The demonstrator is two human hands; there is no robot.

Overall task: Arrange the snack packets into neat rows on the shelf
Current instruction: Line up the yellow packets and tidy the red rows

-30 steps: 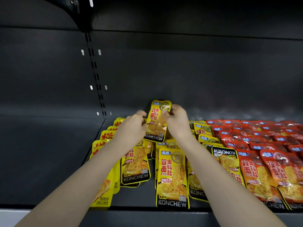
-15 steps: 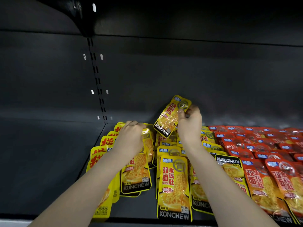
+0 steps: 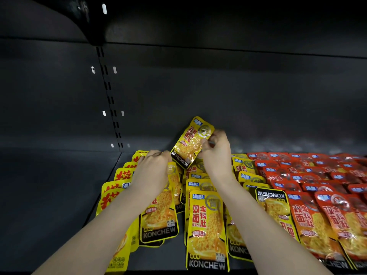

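Above flat yellow packets (image 3: 206,225), right hand (image 3: 215,153) pinching glossy crinkled packet (image 3: 191,142)

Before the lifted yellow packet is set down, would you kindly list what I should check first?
1. Grip: ok, right hand pinches the lifted packet near its top.
2. Alignment: not ok, lifted packet is tilted against the rows.
3. Spare hand: cannot tell, left hand rests on yellow packets, fingertips hidden.
4. Landing spot: cannot tell, hidden behind the hands.
5. Neatness: not ok, one front packet lies upside down.
6. Colours: ok, red packets are not mixed with yellow ones.
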